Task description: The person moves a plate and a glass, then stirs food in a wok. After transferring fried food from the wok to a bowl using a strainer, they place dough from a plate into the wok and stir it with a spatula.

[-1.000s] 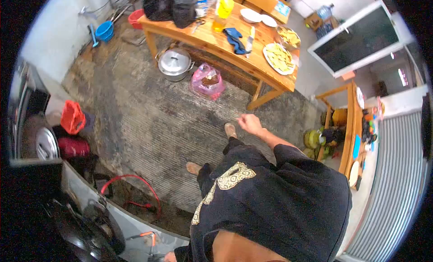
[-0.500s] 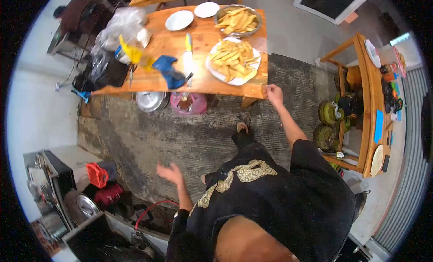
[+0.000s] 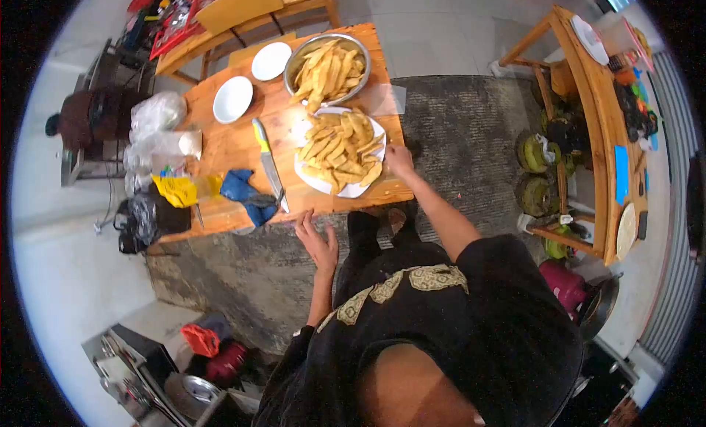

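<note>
My left hand (image 3: 318, 239) is near the table's front edge, fingers spread, holding nothing. My right hand (image 3: 399, 162) is at the right edge of the wooden table (image 3: 220, 159), its fingers bent against the edge. Just left of it, a white plate (image 3: 358, 191) bears a heap of long yellow slices (image 3: 340, 149). Behind that stands a metal bowl (image 3: 362, 83) full of similar slices. A knife (image 3: 271, 170) with a yellow-green handle lies with its blade toward the front edge. Beside the blade is a crumpled blue cloth (image 3: 241, 192).
Two white bowls (image 3: 233, 100) stand at the back left of the table. Plastic bags (image 3: 158, 115) and a yellow packet (image 3: 176, 191) crowd its left end. To the right are a wooden shelf (image 3: 588, 118) and green gas cylinders (image 3: 535, 153).
The view has moved closer to the table. My left hand has come forward from over the floor to the table's front edge. My right hand has stayed at the table's right edge, now nearer the plate.
</note>
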Motion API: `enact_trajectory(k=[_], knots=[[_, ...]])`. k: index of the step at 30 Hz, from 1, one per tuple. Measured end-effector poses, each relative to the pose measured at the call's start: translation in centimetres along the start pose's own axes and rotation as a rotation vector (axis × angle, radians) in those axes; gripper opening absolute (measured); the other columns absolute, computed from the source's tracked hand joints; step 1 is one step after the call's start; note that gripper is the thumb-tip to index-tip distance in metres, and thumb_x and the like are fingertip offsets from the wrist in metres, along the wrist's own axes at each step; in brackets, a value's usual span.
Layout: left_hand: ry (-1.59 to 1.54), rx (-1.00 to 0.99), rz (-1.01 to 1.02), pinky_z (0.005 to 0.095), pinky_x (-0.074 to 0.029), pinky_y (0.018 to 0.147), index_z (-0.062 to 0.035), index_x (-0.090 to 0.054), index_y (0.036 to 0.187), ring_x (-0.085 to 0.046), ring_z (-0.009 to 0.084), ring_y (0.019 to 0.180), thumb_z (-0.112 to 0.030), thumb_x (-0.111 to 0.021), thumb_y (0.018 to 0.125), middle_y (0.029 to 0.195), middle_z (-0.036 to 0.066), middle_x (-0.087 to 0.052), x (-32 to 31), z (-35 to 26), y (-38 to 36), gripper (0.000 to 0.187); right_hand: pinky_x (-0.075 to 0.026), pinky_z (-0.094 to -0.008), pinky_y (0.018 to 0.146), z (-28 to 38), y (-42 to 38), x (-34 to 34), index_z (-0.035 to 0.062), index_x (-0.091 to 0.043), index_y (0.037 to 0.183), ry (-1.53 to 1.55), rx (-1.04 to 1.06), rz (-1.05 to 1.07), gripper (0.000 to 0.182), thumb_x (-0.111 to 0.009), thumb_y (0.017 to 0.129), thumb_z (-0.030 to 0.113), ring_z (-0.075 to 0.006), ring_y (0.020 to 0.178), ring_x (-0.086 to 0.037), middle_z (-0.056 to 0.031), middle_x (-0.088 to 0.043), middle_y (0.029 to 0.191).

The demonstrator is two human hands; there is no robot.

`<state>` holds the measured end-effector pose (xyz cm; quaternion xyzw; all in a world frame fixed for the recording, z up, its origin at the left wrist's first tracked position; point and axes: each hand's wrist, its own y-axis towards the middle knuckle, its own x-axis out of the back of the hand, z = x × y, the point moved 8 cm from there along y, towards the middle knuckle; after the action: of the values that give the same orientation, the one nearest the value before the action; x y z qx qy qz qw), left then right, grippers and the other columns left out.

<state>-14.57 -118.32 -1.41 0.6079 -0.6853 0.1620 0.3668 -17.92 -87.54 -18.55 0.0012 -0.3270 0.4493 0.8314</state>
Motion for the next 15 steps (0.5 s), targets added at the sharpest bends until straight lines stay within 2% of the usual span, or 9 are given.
enact_trajectory(k=[3,4,5,6,7,8,12,13,15], knots=[[-0.122,-0.044,0.107,0.0448,-0.030,0.098,0.0028,-0.044,0.120,-0.040,0.0371,0.114,-0.009,-0.053,0.084,0.120,0.022,-0.043,-2.1,-2.2,4.3,0.038,-0.049,-0.0402,0.069,4.5,-4.0,0.9,0.0026,-0.066,0.086,0.092,-0.067,0.223,0.032,-0.046,0.086,0.028,-0.0299,0.074,-0.065,-0.0155,-0.066,0.078],[-0.117,-0.076,0.147,0.0440,-0.029,0.100,0.0033,-0.045,0.120,-0.039,0.0363,0.117,-0.013,-0.048,0.088,0.121,0.022,-0.043,-2.9,-3.2,5.4,0.036,-0.048,-0.0434,0.070,1.2,-2.5,-1.7,0.0031,-0.065,0.086,-0.100,0.176,0.053,0.032,-0.043,0.086,0.027,-0.0333,0.077,-0.063,-0.0178,-0.065,0.082],[-0.156,-0.095,0.224,0.0441,-0.029,0.100,0.0033,-0.046,0.120,-0.039,0.0367,0.117,-0.016,-0.047,0.089,0.123,0.022,-0.042,-4.0,-4.8,6.7,0.036,-0.048,-0.0454,0.072,2.2,-3.8,0.2,0.0033,-0.064,0.089,-0.098,-0.086,0.045,0.032,-0.041,0.086,0.026,-0.0372,0.079,-0.061,-0.0209,-0.064,0.088],[-0.176,-0.205,0.281,0.0434,-0.028,0.102,0.0037,-0.046,0.121,-0.038,0.0369,0.119,-0.018,-0.046,0.090,0.124,0.022,-0.042,-5.9,-5.8,7.6,0.037,-0.048,-0.0453,0.074,4.4,-4.9,2.5,0.0025,-0.061,0.095,-0.035,-0.069,0.078,0.035,-0.038,0.089,0.027,-0.0392,0.083,-0.060,-0.0237,-0.062,0.091],[-0.281,-0.266,0.320,0.0445,-0.026,0.103,0.0033,-0.044,0.123,-0.035,0.0376,0.123,-0.023,-0.045,0.091,0.128,0.022,-0.041,-7.3,-8.3,8.3,0.041,-0.047,-0.0424,0.078,3.8,-5.6,3.7,0.0007,-0.059,0.103,0.015,-0.135,-0.109,0.043,-0.033,0.094,0.034,-0.0341,0.089,-0.060,-0.0216,-0.062,0.098],[-0.341,-0.417,0.390,0.0458,-0.025,0.104,0.0032,-0.043,0.125,-0.033,0.0383,0.125,-0.027,-0.042,0.092,0.130,0.022,-0.039,-8.7,-11.5,8.3,0.045,-0.044,-0.0390,0.084,1.0,-5.6,2.7,-0.0012,-0.055,0.112,0.338,-0.187,-0.261,0.056,-0.030,0.096,0.046,-0.0285,0.099,-0.058,-0.0162,-0.062,0.106],[-0.285,-1.164,0.737,0.0497,-0.019,0.106,0.0006,-0.039,0.131,-0.026,0.0408,0.130,-0.038,-0.031,0.095,0.139,0.020,-0.034,-15.0,-19.1,3.3,0.053,-0.038,-0.0337,0.097,3.3,-8.8,4.8,0.0057,-0.046,0.129,1.798,-0.291,0.200,0.072,-0.032,0.089,0.063,-0.0231,0.111,-0.052,-0.0100,-0.056,0.119],[-0.231,-1.041,0.758,0.0496,-0.018,0.107,-0.0001,-0.039,0.132,-0.025,0.0409,0.131,-0.038,-0.029,0.096,0.140,0.019,-0.034,-16.6,-19.2,3.8,0.053,-0.038,-0.0338,0.097,7.6,-10.8,8.3,0.0070,-0.045,0.130,2.174,-0.212,0.416,0.073,-0.031,0.088,0.065,-0.0223,0.111,-0.052,-0.0101,-0.054,0.121],[-0.127,-0.807,0.771,0.0494,-0.016,0.108,-0.0014,-0.038,0.134,-0.023,0.0412,0.132,-0.038,-0.025,0.097,0.141,0.017,-0.034,-20.2,-20.2,4.9,0.053,-0.026,-0.0412,0.105,7.5,-13.5,18.9,0.0157,-0.036,0.138,1.857,-0.222,-0.101,0.075,-0.021,0.087,0.069,-0.0222,0.122,-0.041,-0.0115,-0.039,0.139]])
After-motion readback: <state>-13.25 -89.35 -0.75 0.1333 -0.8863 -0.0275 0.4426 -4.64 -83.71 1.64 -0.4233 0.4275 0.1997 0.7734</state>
